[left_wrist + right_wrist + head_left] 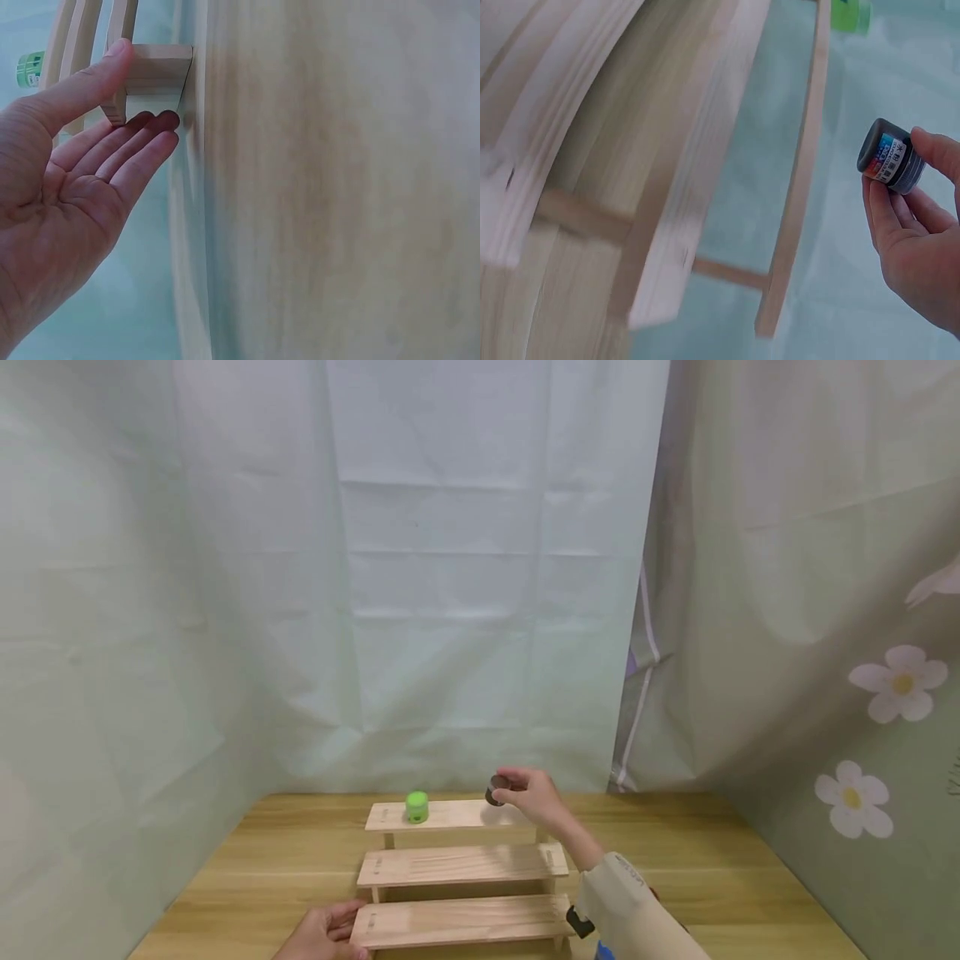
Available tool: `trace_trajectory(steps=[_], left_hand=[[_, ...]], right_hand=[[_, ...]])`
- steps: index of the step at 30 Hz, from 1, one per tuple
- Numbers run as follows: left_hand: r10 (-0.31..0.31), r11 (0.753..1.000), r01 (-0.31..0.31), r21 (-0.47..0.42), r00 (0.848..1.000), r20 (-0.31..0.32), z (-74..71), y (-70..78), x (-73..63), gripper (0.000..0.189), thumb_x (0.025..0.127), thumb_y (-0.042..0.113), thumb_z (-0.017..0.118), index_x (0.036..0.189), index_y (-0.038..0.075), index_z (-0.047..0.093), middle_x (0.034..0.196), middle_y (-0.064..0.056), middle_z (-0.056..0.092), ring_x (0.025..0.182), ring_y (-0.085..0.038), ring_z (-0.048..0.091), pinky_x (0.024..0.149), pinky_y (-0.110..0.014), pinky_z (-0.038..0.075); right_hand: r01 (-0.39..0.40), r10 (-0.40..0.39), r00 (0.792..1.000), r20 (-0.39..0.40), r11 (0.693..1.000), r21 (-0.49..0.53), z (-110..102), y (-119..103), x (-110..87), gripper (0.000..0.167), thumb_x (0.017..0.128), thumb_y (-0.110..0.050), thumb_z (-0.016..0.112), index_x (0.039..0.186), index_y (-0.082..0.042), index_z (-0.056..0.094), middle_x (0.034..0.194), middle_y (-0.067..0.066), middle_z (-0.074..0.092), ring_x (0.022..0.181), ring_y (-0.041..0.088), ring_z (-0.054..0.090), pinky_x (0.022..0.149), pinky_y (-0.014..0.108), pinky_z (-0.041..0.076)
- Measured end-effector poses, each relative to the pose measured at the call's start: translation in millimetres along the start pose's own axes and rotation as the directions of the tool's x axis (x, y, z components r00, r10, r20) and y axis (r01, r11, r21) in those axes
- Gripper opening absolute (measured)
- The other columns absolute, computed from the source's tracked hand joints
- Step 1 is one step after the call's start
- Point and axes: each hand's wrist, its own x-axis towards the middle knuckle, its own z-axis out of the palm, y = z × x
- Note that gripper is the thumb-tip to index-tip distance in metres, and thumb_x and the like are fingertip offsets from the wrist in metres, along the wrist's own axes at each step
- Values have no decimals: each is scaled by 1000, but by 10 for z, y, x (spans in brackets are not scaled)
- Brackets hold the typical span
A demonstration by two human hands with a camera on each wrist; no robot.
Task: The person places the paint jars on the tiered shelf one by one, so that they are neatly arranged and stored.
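My right hand (531, 795) pinches a small black paint jar (498, 790) between thumb and fingers, just over the right part of the top board of a three-step wooden rack (457, 865). In the right wrist view, the paint jar (889, 156) is tilted, with its dark lid and coloured label showing. A green jar (417, 807) stands on the left part of the top board. At the left end of the lowest board, my left hand (324, 932) grips the corner, its thumb against the board's edge (114, 105) and its fingers around the other side.
The rack stands on a wood-grain table (247, 868). Pale green curtains (480, 610) rise behind and at both sides, with white flowers at the right. Something blue (604, 952) partly shows under the right sleeve (633, 906).
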Motion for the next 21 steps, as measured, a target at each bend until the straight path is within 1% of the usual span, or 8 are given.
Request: trace_trajectory(steps=[3, 7, 11, 14, 18, 21], left_hand=[[-3, 1000, 3, -8, 1000, 2, -5, -14, 9, 82, 81, 9, 78, 134, -30, 29, 133, -46, 44, 116, -47, 60, 91, -39, 59], [-1, 1000, 1, -16, 1000, 9, -8, -39, 19, 83, 82, 9, 78, 134, -30, 27, 134, -47, 43, 117, -48, 59, 91, -39, 58], [13, 1000, -13, -16, 1000, 20, -9, -66, 9, 84, 82, 8, 78, 134, -31, 26, 134, -48, 41, 118, -50, 57, 91, -40, 58], [8, 1000, -8, -11, 1000, 14, -2, -65, 10, 84, 81, 8, 78, 134, -31, 26, 134, -48, 41, 118, -51, 57, 91, -40, 59], [-16, 1000, 16, 12, 1000, -8, 6, -34, 18, 85, 81, 14, 79, 135, -29, 28, 134, -45, 44, 118, -50, 57, 91, -40, 59], [-12, 999, 13, 42, 1000, -14, 4, -13, 18, 86, 81, 17, 79, 135, -29, 29, 133, -44, 46, 118, -50, 57, 91, -39, 58]], right_hand=[[12, -12, 1000, 26, 1000, -5, 106, -16, 29, 44, 91, -16, 69, 131, 0, 60, 125, 20, 66, 110, 30, 65, 91, 37, 58], [10, -10, 999, 35, 1000, -13, 220, -9, 68, 43, 91, -17, 70, 130, -2, 61, 126, 18, 66, 111, 30, 64, 90, 36, 58], [27, -26, 999, 39, 999, -32, 308, 18, 94, 43, 90, -16, 71, 129, -1, 62, 124, 18, 67, 108, 30, 65, 88, 36, 58], [40, -39, 998, 44, 998, -40, 356, 31, 99, 41, 90, -14, 71, 127, 0, 62, 122, 19, 67, 107, 30, 66, 87, 37, 59], [32, -30, 998, 50, 999, -42, 404, 32, 102, 40, 89, -13, 71, 126, 0, 63, 121, 19, 68, 107, 30, 66, 85, 35, 59], [15, -13, 998, 54, 999, -44, 430, 35, 107, 40, 89, -13, 71, 127, 0, 63, 122, 19, 67, 106, 29, 66, 84, 34, 59]])
